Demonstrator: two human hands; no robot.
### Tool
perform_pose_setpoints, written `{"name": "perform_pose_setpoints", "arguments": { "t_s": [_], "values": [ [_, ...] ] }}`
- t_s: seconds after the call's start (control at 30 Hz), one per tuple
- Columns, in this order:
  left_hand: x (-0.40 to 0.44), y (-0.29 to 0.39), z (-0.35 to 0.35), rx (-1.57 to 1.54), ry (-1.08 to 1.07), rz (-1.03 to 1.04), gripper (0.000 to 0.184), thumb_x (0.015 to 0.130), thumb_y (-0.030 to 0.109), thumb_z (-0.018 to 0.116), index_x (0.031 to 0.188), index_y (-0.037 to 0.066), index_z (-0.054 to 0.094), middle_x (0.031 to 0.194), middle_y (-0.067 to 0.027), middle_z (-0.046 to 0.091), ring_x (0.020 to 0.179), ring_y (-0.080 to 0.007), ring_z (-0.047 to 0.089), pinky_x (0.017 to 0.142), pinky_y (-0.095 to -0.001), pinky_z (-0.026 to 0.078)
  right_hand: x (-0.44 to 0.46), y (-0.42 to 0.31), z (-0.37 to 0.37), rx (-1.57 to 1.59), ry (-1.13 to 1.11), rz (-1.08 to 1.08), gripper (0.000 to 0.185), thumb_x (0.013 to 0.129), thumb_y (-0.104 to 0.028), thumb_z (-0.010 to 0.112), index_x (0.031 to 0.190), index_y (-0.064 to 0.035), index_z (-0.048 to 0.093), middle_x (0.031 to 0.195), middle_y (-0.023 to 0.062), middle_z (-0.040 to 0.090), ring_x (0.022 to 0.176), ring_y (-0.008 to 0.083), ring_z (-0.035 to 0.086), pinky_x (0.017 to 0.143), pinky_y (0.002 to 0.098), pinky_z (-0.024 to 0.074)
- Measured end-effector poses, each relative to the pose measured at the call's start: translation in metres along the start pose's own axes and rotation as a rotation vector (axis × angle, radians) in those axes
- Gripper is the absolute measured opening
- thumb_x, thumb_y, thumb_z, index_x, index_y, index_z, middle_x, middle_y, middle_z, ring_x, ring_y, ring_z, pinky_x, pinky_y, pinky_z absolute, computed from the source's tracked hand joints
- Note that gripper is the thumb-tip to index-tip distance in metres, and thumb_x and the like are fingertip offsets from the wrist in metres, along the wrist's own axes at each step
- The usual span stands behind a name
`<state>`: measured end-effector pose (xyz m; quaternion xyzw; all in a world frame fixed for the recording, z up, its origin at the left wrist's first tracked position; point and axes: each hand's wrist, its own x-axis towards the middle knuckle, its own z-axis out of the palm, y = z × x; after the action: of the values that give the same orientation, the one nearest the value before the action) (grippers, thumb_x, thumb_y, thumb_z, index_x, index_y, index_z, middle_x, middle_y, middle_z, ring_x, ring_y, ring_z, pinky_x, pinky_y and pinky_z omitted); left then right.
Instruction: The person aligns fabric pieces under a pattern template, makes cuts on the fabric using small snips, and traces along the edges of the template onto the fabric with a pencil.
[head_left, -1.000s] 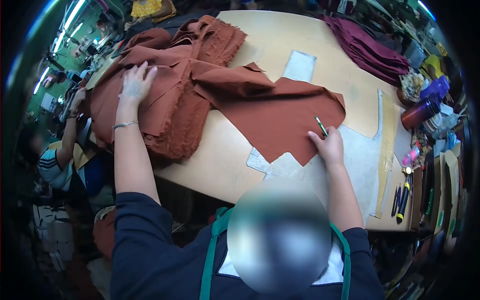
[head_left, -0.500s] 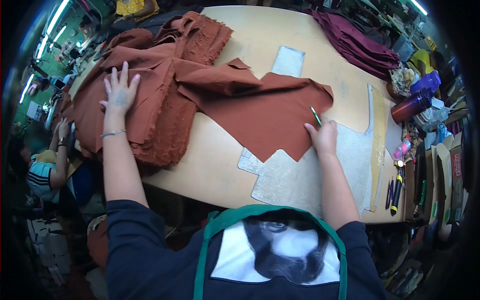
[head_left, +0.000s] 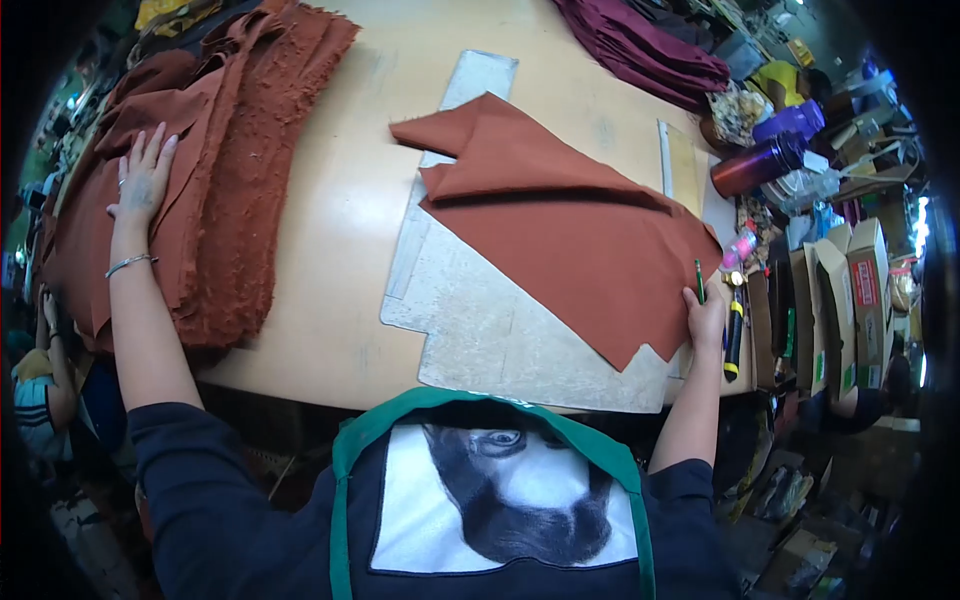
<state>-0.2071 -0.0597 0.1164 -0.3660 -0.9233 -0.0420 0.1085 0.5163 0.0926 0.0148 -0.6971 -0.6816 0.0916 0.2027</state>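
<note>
My left hand (head_left: pixel 143 185) lies flat with spread fingers on a thick stack of rust-coloured fabric (head_left: pixel 240 170) at the left. On the right, my right hand (head_left: pixel 706 312) is closed on the edge of a single rust fabric piece (head_left: pixel 570 230), with a green pen (head_left: pixel 699 281) sticking up from between the fingers. The piece is apart from the stack, its upper part folded over. Beneath it lies a large pale grey pattern sheet (head_left: pixel 500 325), partly covered.
Maroon fabric (head_left: pixel 645 50) lies at the table's far edge. Along the right stand a dark tumbler (head_left: pixel 757 166), a purple bottle (head_left: pixel 790 122), a yellow-black tool (head_left: pixel 734 330) and cardboard boxes (head_left: pixel 868 300). Another person's arm (head_left: pixel 60 365) shows at far left.
The single fabric piece has been pulled rightwards off the stack by my right hand and uncovers more of the pattern sheet. My left hand stays on the stack. The view has shifted.
</note>
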Motion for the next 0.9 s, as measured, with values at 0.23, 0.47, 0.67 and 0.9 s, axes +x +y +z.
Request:
{"name": "perform_pose_setpoints", "arguments": {
  "t_s": [0.23,0.47,0.67,0.9],
  "values": [
    [-0.105,0.116,-0.082,-0.272,0.61,0.53,0.049,0.08,0.041,0.055,0.117,0.012,0.047,0.122,-0.0094,0.044,0.115,-0.0306,0.036,0.093,-0.0461,0.029,-0.039,-0.01,-0.016,-0.019,-0.019,0.265,0.047,0.066,-0.04,0.071,0.076,0.0033,0.054,0.063,0.0136,0.055,0.058,0.0229,0.055,0.056,0.0341,0.0432],
    [-0.161,0.267,0.055,-0.486,-0.171,0.609,0.065,0.063,0.046,0.069,0.108,0.004,0.052,0.108,-0.0125,0.048,0.101,-0.0302,0.046,0.081,-0.0421,0.042,-0.079,-0.019,0.016,0.119,0.049,0.125,0.032,0.069,-0.026,0.07,0.07,0.0008,0.053,0.058,0.0102,0.055,0.053,0.0195,0.052,0.054,0.0316,0.0427],
    [-0.145,0.319,0.077,-0.664,-0.026,0.412,0.063,0.064,0.043,0.07,0.11,0.006,0.05,0.112,-0.0105,0.044,0.106,-0.0308,0.041,0.079,-0.0464,0.041,-0.094,-0.035,0.013,-0.038,0.216,0.121,0.038,0.07,-0.021,0.069,0.093,0.0034,0.052,0.089,0.0178,0.052,0.086,0.0333,0.051,0.077,0.0377,0.0415],
    [-0.128,0.312,0.056,-1.126,0.027,0.507,0.024,0.082,0.024,0.055,0.09,0.001,0.056,0.085,-0.0194,0.059,0.077,-0.036,0.056,0.068,-0.0371,0.044,-0.09,-0.038,0.014,0.017,0.132,0.11,0.027,0.072,-0.017,0.066,0.083,0.0042,0.055,0.084,0.0176,0.052,0.083,0.034,0.051,0.075,0.0386,0.0412]
  ]
}}
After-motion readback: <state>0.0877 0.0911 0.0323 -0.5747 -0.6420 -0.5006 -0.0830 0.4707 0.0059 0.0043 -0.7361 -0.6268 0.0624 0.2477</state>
